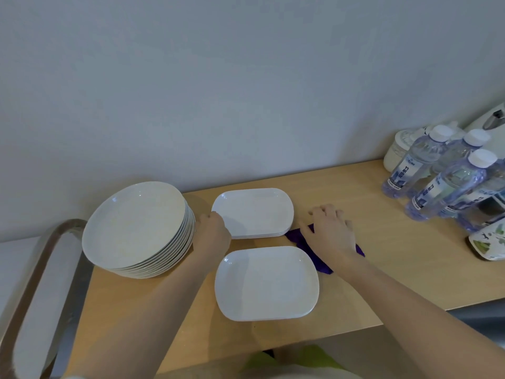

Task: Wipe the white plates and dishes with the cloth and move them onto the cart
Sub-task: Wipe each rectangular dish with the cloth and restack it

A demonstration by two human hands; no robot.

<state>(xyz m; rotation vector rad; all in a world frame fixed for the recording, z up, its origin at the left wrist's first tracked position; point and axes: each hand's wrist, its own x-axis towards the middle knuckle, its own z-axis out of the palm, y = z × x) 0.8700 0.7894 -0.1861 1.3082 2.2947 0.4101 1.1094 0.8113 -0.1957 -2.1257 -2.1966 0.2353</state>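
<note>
- A person stands at a light wooden desk (355, 203) set against a plain pale wall (246, 77), both bare arms reaching forward over it.
- The left hand (211, 232) is at the near left edge of the far stack of oblong dishes (254, 212); its fingers (216, 214) curl round the rim of the top dish, taking hold of it.
- The right hand (332, 231) lies palm down on a purple cloth (303, 239), fingers spread and fairly straight, pressing it to the desk rather than gripping it.
- The cloth sits on the desk just right of the two dish stacks, its corners showing at either side of the hand.
- A second, nearer stack of oblong dishes (266, 283) lies close to the front edge of the desk, between the two forearms, and neither hand touches it.
- A tall stack of round plates (136, 228) stands on the left end of the desk, just beside the left wrist.
- The cart (35, 291) is left of the desk, its rounded metal rail and pale top showing; nothing lies on the part I can see.
- At the far right stand several water bottles (448, 176) with white caps, a pale jar (397, 151) behind them, and a printed packet (489, 242) near the edge.
</note>
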